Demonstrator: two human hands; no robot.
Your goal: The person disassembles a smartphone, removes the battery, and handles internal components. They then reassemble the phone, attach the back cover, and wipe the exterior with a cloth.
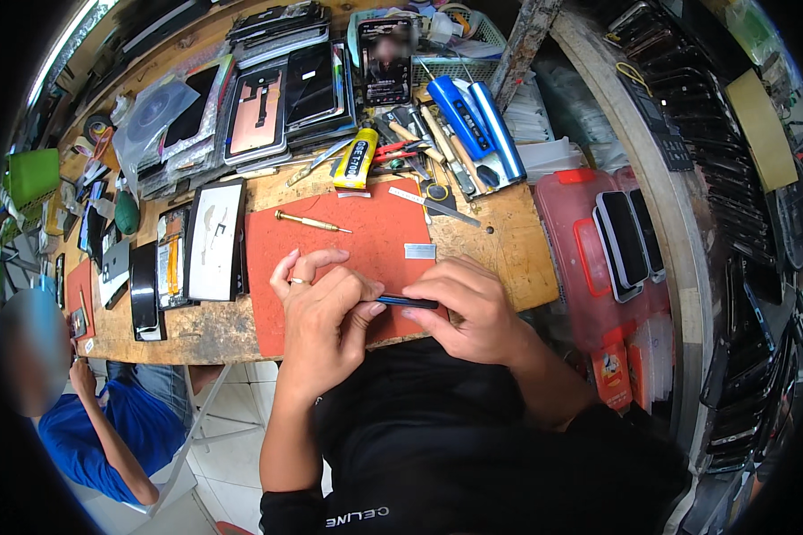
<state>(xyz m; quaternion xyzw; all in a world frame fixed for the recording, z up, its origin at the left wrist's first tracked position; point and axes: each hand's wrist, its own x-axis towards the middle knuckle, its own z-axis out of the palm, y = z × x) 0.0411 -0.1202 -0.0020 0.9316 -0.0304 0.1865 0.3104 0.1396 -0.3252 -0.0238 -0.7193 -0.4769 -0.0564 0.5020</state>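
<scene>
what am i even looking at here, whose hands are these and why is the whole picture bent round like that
There is one picture, from a wide fisheye camera worn on a person's head, looking down; that lens bends straight edges near the rim. The left hand and right hand are the wearer's own. Together they hold a thin dark phone edge-on, over a red work mat on a wooden bench. On the mat lies a small screwdriver; behind it, a yellow glue tube, scissors and hand tools, and stacks of phone screens and back covers. At lower left sits another person in a blue shirt.
</scene>
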